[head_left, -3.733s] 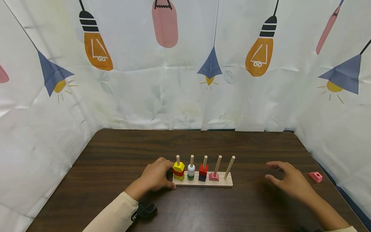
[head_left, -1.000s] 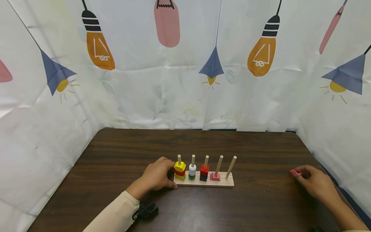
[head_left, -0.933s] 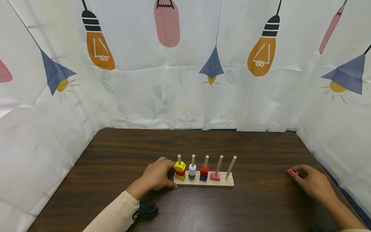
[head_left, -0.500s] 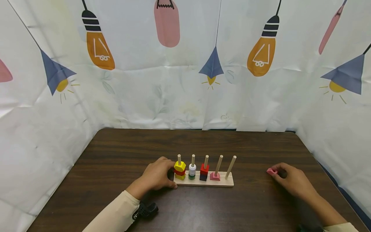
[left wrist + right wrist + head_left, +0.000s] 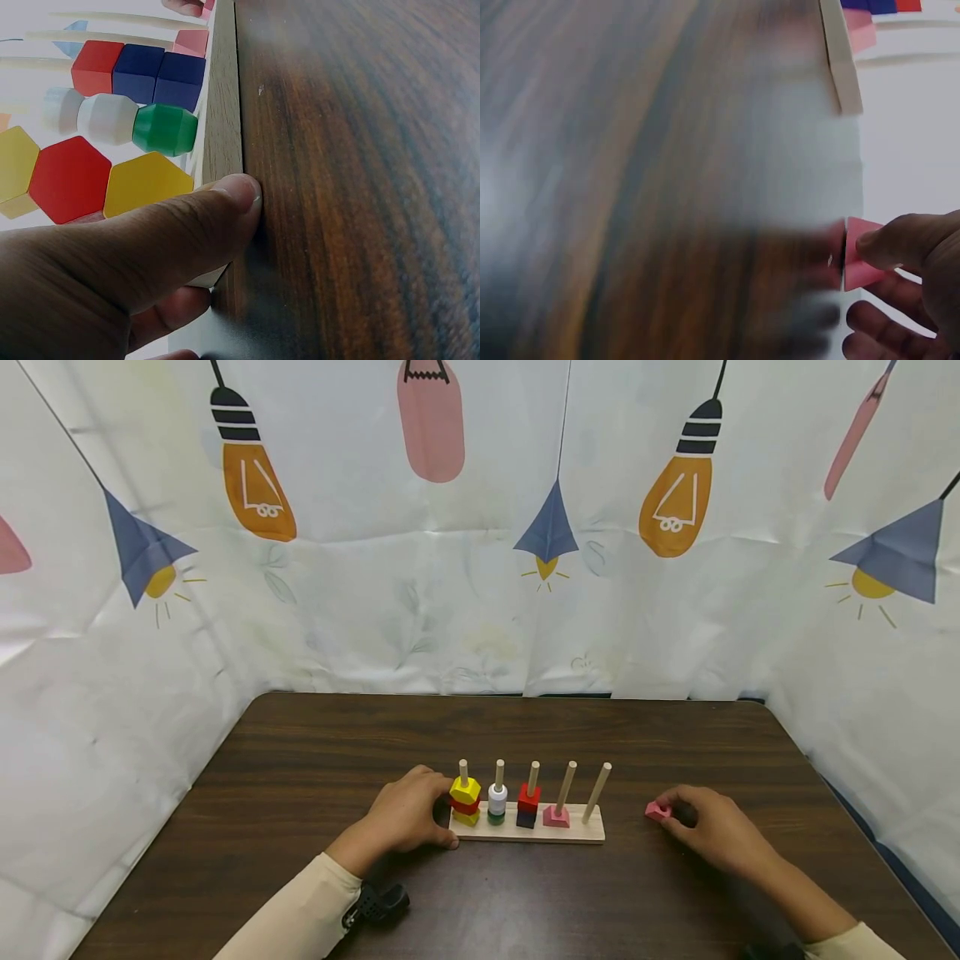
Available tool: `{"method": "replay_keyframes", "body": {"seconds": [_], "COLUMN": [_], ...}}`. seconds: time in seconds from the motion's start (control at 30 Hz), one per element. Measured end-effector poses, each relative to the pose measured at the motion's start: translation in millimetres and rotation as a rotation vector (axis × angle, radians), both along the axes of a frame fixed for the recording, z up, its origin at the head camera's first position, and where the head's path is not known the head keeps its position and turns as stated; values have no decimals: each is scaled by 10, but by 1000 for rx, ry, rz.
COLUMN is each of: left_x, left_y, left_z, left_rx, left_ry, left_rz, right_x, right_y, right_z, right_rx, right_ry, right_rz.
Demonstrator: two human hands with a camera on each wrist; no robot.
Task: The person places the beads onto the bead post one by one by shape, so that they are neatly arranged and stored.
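Note:
A wooden peg board (image 5: 517, 833) with several upright pegs stands mid-table. My left hand (image 5: 405, 810) grips its left end, thumb (image 5: 225, 202) along the front edge. Yellow and red hexagon blocks (image 5: 71, 180) sit on the leftmost peg, then green and white beads (image 5: 497, 802). The middle peg carries a red cube (image 5: 528, 797) over dark blue cubes (image 5: 157, 73). A pink trapezoid block (image 5: 557, 816) lies at the foot of the fourth peg; the rightmost peg (image 5: 597, 793) is bare. Right of the board, my right hand (image 5: 708, 827) pinches another pink trapezoid block (image 5: 862, 255) between thumb and fingers.
The dark wood-grain table (image 5: 360, 735) has rounded far corners. A white curtain (image 5: 465, 610) printed with lamps and bulbs hangs behind it and along both sides. A black strap with a device (image 5: 375, 906) sits at my left wrist.
My right hand has picked up the pink block that lay near the table's right edge and carried it leftward, closer to the peg board. The left hand has kept its grip in place.

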State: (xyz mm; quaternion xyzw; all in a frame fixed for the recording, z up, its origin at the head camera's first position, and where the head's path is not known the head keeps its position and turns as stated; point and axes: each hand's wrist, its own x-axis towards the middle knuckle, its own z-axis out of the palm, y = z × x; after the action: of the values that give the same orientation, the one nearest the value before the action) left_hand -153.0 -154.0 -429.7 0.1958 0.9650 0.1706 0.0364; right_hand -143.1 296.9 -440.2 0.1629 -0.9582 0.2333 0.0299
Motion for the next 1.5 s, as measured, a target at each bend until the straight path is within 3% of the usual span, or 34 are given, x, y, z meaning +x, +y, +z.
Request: {"method": "replay_keyframes", "body": {"seconds": [0.23,0.5,0.77,0.93,1.17,1.5], "left_x": [-17,-15,-8,-7,-6,-11], "left_y": [-2,2,1,2,0,-2], "left_z": [-2,-13,-10,-9,-11,-20], "left_rx": [-2,3,9,15,14,13], "left_ry": [-9,-14,-7,-7,-8,-6], "left_rz": [4,4,1,1,2,1], "right_x": [25,74,160,175,114,94], "right_y": [-200,-351,-427,-459,-508,-632], "right_z": [127,382,696,855,977,1102], "right_rx": [0,-58,-89,-125,-158,-180], "right_ry": [77,148,172,272,410,412], "right_rz": [50,100,84,98,190,261]}}
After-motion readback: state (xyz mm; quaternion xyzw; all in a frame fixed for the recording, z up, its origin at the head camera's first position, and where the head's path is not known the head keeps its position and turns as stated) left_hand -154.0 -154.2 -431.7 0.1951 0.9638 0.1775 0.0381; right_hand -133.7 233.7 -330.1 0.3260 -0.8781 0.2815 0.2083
